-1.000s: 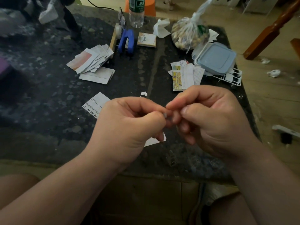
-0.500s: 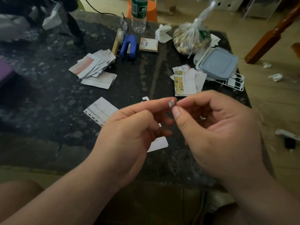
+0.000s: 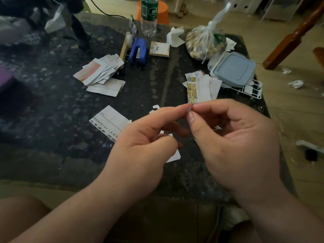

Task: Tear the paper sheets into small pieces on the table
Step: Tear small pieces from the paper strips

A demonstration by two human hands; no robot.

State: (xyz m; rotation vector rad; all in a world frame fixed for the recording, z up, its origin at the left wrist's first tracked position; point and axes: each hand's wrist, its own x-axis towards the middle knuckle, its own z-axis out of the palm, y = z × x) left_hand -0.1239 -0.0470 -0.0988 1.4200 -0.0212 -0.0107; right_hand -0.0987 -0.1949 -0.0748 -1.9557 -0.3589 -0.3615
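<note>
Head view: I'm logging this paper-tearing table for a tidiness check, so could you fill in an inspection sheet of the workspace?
Surface: dark speckled table, dimly lit.
Job's things: tiny paper scrap held at the fingertips; printed sheet piece partly behind the left hand; left stack and right stack of cut pieces; torn bits near the hands.
Clutter: blue stapler-like tool, bottle, notepad, knotted bag, lidded container by a white wire rack.
Hands: right hand pinches the scrap; left hand touches it with its forefinger, grip unclear.
Cables: black cable past the far edge.
Surroundings: wooden floor with crumpled paper; orange stool.
</note>
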